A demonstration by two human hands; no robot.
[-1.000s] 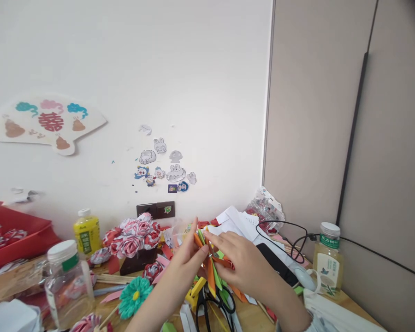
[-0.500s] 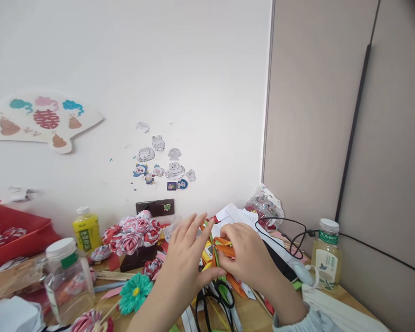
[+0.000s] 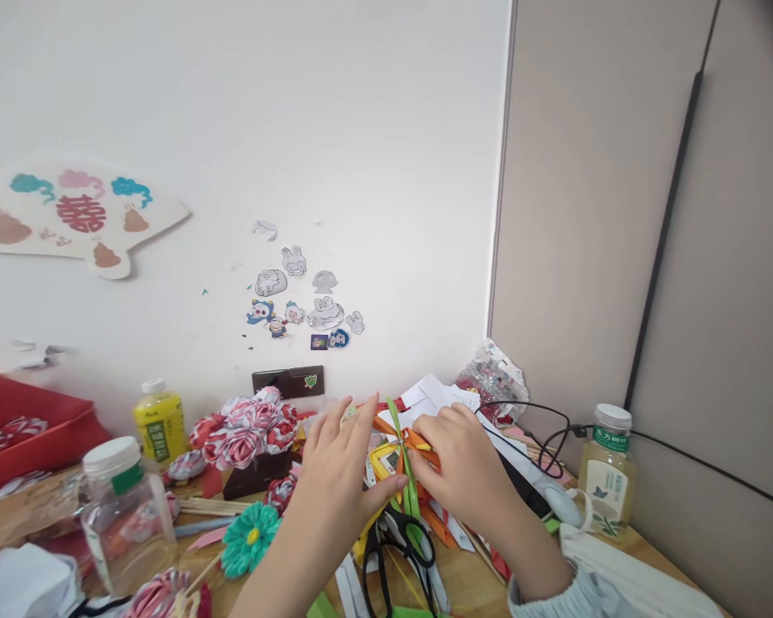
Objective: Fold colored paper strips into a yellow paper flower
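Note:
Crossed green and orange strips (image 3: 402, 436), which look like paper or ribbon, meet at a narrow middle between my hands. My right hand (image 3: 457, 455) is closed on the orange end, with its fingers curled and the thumb underneath. My left hand (image 3: 341, 468) is spread on the other side, thumb apart from the fingers, close to the strips; whether its far fingertips touch them is hidden. Just below lie black-handled scissors (image 3: 396, 549), partly over loose green and white strips.
At left are a clear jar (image 3: 129, 524), a yellow bottle (image 3: 161, 422), a teal flower (image 3: 251, 539) and red-and-white fabric-like roses (image 3: 251, 429). To the right stand a labelled bottle (image 3: 609, 481) and a black cable (image 3: 554, 412). Papers (image 3: 438, 393) lie behind my hands.
My left thumb and fingers have moved apart from the strips, and more of the green strip shows. My right hand keeps its hold on the orange end. The view has shifted slightly.

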